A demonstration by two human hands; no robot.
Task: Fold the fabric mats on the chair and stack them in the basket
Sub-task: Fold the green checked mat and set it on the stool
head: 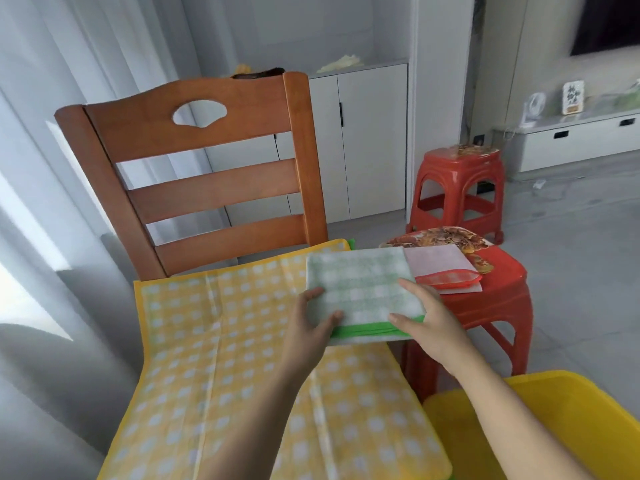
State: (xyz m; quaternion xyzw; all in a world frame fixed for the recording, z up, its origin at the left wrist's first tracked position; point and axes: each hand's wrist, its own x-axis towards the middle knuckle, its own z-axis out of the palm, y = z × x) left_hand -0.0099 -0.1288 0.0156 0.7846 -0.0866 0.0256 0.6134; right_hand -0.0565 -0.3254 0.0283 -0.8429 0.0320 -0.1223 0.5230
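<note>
A folded green checked mat (363, 289) with a bright green border is held above the right side of the chair seat. My left hand (311, 323) grips its near left corner and my right hand (422, 317) grips its near right edge. Below it a yellow checked mat (214, 358) lies spread flat over the seat of the wooden chair (194, 140). A thin strip of green fabric (351, 242) peeks out beyond the yellow mat's far corner. The yellow basket (571, 403) stands at the lower right, partly hidden by my right forearm.
A red plastic stool (502, 299) stands right of the chair, carrying a pink sheet (436, 259) and a red packet (448, 280). A second red stool (457, 188) stands farther back. White cabinets (367, 133) line the rear wall. Curtains (41, 168) hang on the left.
</note>
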